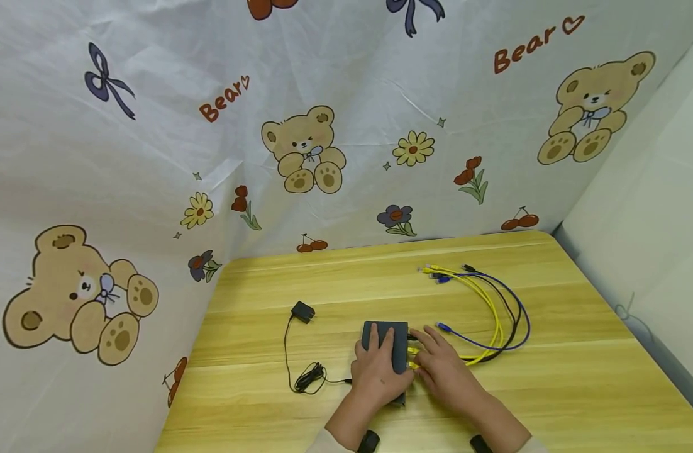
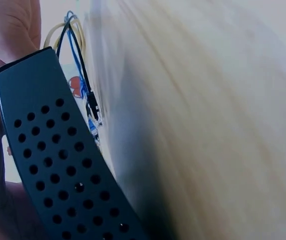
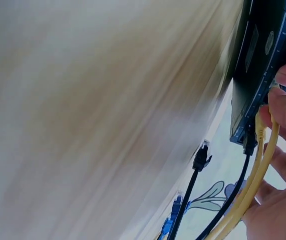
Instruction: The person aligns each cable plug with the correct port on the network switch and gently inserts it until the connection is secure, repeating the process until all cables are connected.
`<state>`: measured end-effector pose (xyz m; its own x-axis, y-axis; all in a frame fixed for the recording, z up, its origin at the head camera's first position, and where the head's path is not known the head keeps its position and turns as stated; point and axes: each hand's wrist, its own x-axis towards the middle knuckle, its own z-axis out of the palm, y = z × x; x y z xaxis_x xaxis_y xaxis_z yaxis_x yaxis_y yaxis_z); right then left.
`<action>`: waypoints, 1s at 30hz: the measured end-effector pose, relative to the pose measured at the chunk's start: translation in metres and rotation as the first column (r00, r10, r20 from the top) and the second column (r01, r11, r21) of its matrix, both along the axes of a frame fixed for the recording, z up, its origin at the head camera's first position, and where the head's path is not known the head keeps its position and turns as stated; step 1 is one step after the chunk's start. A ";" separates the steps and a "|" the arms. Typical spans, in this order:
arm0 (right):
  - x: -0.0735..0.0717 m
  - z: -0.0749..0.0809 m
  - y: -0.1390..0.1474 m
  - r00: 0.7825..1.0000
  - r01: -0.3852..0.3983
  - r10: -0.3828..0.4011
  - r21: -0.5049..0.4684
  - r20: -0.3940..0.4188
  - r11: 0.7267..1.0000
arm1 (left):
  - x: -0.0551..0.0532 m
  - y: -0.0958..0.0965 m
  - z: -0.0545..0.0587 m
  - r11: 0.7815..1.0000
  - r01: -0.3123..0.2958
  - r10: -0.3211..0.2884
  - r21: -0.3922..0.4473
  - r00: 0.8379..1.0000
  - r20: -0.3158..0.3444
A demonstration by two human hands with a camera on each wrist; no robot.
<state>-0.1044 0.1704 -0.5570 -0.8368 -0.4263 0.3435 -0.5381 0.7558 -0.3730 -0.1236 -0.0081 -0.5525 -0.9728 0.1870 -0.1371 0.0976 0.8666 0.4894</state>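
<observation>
Left hand: draped over the switch (image 1: 400, 349), two fingers straight along the lid, seemingly gripping its edges (image 1: 377, 372). Clock's centred on the switch, 12 pointing away from the person.
Right hand (image 1: 445, 374): at 3 o'clock, thumb and finger pinching a yellow RJ45 plug (image 1: 413, 365) at the port row.
Switch: near part of the tabletop (image 1: 244, 327), looks a bit lifted or tilted in the left wrist view. A black plug (image 3: 249, 142) and another yellow plug (image 3: 260, 127) are at ports already.
Yellow RJ45 plug: seating it is the step in hand, I'd say. Probably wants a straight push, left hand bracing. Can't tell if it's clicked.
Blue plug (image 1: 444, 328): loose at 2, so my guess for next port.
Cord bundle (image 1: 309, 377): 9 o'clock.
Power adapter (image 1: 303, 312): black, at 10.
Tabletop: yellowish wood grain, rounded far corners.
Bear-print sheet (image 1: 352, 82): creased backdrop, 9 round past 1.
White wall (image 1: 652, 220): plain, about 2.
</observation>
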 end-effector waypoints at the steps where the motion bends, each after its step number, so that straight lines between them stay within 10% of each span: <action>1: 0.000 0.000 0.000 1.000 -0.004 0.004 0.006 0.006 1.000 | 0.000 0.000 0.000 1.000 0.000 0.000 0.005 1.000 0.002; 30: -0.007 0.006 0.007 0.989 0.083 -0.088 0.051 0.120 0.995 | 0.000 0.003 -0.004 0.998 0.028 -0.029 -0.059 0.999 -0.018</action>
